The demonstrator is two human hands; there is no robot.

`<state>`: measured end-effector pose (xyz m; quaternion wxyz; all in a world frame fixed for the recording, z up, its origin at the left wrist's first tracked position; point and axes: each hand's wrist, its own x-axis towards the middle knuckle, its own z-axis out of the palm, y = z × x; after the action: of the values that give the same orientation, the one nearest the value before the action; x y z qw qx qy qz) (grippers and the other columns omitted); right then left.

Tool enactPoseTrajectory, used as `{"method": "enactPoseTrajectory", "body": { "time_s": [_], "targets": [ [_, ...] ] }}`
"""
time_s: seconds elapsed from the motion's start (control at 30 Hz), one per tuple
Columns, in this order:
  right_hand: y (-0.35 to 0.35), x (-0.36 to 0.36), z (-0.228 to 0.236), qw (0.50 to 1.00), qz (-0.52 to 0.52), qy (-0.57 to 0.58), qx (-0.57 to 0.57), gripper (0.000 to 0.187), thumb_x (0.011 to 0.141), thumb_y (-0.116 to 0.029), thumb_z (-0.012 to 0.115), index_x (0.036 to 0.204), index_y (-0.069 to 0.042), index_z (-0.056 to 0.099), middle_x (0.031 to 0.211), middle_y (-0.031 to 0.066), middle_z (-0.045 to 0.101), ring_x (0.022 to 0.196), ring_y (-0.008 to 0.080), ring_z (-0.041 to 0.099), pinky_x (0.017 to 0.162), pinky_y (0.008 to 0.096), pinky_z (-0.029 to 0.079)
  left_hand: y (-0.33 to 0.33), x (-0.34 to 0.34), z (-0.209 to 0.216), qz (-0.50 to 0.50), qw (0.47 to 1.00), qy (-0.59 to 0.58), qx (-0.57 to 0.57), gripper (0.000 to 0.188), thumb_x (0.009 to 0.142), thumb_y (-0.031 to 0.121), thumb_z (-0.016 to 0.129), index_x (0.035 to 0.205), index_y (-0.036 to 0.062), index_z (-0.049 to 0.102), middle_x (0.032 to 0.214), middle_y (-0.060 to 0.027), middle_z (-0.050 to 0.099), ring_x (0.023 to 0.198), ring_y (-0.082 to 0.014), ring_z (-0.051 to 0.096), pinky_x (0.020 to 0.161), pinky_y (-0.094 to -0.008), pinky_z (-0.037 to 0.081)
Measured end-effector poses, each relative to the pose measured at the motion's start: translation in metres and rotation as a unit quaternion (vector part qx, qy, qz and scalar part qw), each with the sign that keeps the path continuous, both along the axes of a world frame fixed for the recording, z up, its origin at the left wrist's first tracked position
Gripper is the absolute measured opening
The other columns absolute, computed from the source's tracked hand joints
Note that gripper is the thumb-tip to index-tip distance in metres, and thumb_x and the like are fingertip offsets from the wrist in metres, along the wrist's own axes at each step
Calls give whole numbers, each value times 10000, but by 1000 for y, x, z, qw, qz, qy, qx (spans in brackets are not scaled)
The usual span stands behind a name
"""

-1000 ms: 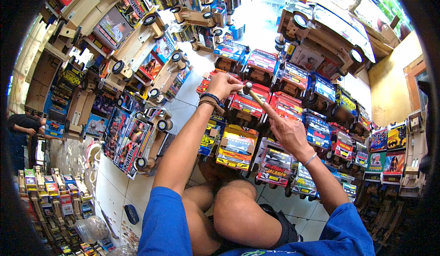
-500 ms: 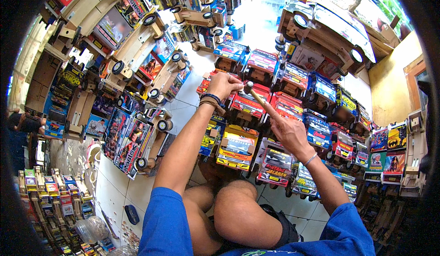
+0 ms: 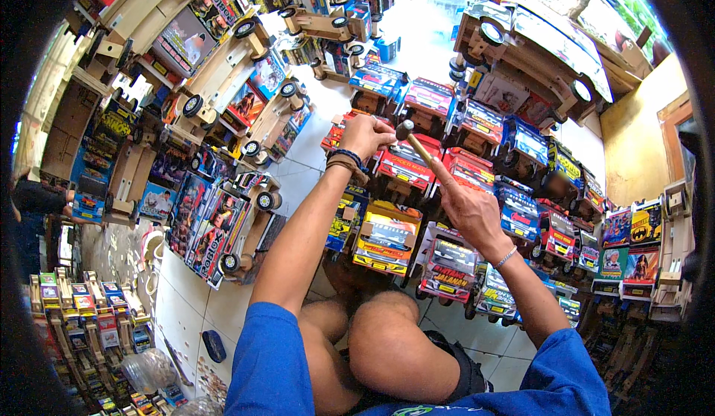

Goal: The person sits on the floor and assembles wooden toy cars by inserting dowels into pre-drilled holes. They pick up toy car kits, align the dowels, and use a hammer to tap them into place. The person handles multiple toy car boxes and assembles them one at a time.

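My right hand (image 3: 473, 211) is closed around the wooden handle of a small hammer (image 3: 421, 149), its index finger stretched along the handle. The dark metal hammer head is just right of my left fingertips. My left hand (image 3: 363, 136) has thumb and fingers pinched together; what sits between them is too small to make out. Both hands are over rows of painted toy trucks. A red toy truck (image 3: 406, 164) lies below the hammer, and a yellow toy truck (image 3: 386, 239) stands nearer my knees.
Stacked wooden toy trucks (image 3: 212, 226) with black wheels lean on the left. A large toy truck (image 3: 532, 51) rests at the far right. More toys (image 3: 629, 245) are piled by the yellow wall (image 3: 637, 133). A dark blue pouch-like object (image 3: 214, 346) lies on the tiled floor (image 3: 182, 297).
The hammer head has risen slightly away from me, beside my left fingertips. My left hand keeps its pinch almost in place.
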<state>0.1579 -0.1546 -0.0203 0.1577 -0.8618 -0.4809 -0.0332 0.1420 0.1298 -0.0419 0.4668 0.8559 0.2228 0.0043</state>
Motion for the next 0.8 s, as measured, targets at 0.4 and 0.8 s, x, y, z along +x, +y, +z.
{"method": "enactPoseTrajectory", "body": {
  "time_s": [0.4, 0.8],
  "targets": [
    [-1, 4, -9, 997, 28, -75, -10, 720, 909, -181, 602, 1557, -281, 305, 593, 71, 577, 457, 232, 569, 422, 392, 461, -3, -2, 4, -6, 999, -17, 29, 215, 791, 184, 812, 971, 68, 788, 802, -90, 755, 665, -117, 694, 642, -277, 544],
    [-6, 6, -7, 998, 7, -61, -32, 701, 942, -210, 598, 1567, -223, 281, 632, 91, 602, 498, 241, 588, 443, 405, 449, -2, -2, 0, -26, 998, -52, 38, 257, 807, 231, 809, 994, 56, 783, 807, -72, 761, 648, -114, 691, 620, -289, 541]
  ]
}}
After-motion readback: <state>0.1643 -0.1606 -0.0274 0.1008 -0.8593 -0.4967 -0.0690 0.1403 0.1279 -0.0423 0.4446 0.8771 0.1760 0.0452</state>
